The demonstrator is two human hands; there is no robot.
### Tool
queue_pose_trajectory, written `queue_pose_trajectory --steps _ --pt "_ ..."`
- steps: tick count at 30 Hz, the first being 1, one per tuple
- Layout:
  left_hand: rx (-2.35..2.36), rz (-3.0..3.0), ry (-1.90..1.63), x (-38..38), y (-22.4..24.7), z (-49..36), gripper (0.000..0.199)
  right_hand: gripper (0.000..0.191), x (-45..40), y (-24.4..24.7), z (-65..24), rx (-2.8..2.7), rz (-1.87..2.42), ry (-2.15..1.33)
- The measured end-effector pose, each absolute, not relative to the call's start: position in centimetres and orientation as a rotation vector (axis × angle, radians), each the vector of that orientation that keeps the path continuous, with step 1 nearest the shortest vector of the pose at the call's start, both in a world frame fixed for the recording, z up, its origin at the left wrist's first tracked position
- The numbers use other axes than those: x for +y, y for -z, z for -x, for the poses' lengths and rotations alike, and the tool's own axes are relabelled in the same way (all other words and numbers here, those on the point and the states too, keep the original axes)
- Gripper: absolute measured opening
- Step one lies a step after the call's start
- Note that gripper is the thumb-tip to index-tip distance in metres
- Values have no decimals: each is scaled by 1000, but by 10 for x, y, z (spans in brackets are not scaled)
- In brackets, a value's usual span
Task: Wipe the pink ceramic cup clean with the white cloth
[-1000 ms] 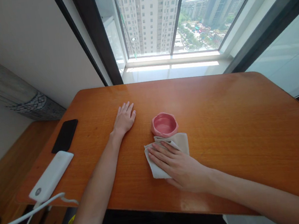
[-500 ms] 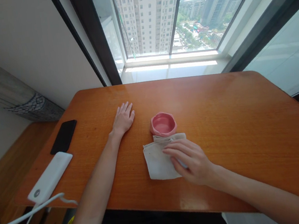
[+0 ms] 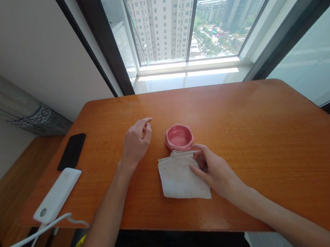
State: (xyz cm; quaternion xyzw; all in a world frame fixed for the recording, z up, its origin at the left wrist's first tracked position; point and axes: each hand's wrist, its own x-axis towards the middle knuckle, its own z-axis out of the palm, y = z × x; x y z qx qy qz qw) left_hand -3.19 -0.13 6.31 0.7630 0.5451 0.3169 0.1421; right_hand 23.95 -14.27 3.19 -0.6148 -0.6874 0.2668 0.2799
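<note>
A pink faceted bowl (image 3: 179, 137) stands upright on the wooden table, with nothing visible inside. Just in front of it lies a folded white cloth (image 3: 182, 178), its back edge close against the bowl's base. My left hand (image 3: 137, 138) is raised to the left of the bowl, fingers loosely bent and apart, holding nothing. Over the cloth's right edge is my right hand (image 3: 215, 169), thumb and index finger spread with the other fingers curled; its index fingertip comes near the bowl's front right side. Whether it touches the cloth I cannot tell.
On the table's left side lie a black phone (image 3: 72, 151) and a white power bank (image 3: 57, 195) with a white cable (image 3: 31, 239) running off the edge. A window (image 3: 182, 24) is beyond the table (image 3: 261, 139), and a grey curtain (image 3: 28, 103) hangs at left.
My left hand has lifted from lying flat on the table and bent its fingers, shifting slightly toward the bowl. My right hand has slid right off the cloth's middle, its fingers nearer the bowl.
</note>
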Motion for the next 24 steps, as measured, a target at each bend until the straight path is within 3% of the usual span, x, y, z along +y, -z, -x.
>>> queue_pose_trajectory --steps 3,6,8,11,14,17,20,24 --pt "1395 -2149 -601 -49 -67 32 43 47 -145 -36 -242 -1872 1715 -741" --pt "1296 -2147 -488 -85 -54 33 59 22 -150 -37 -241 -1936 1714 -654" --pt "1308 -2130 -545 -101 -43 33 40 11 -154 -36 -237 -1950 1700 -592" --pt "1338 -1994 -692 -122 -30 34 14 16 -161 -34 -229 -1906 1667 -555" --pt "1344 -1817 -698 -144 -21 36 11 20 -168 -32 -221 -1869 1616 -579" --pt "1390 -1791 -760 -167 -14 38 28 19 -178 -32 -217 -1847 1544 -608" --pt "1417 -1782 -858 -188 -14 40 12 15 -194 -40 -217 -1806 1436 -560" --pt "1358 -1710 -950 -207 -29 40 9 7 -218 -60 -225 -1687 1460 -592"
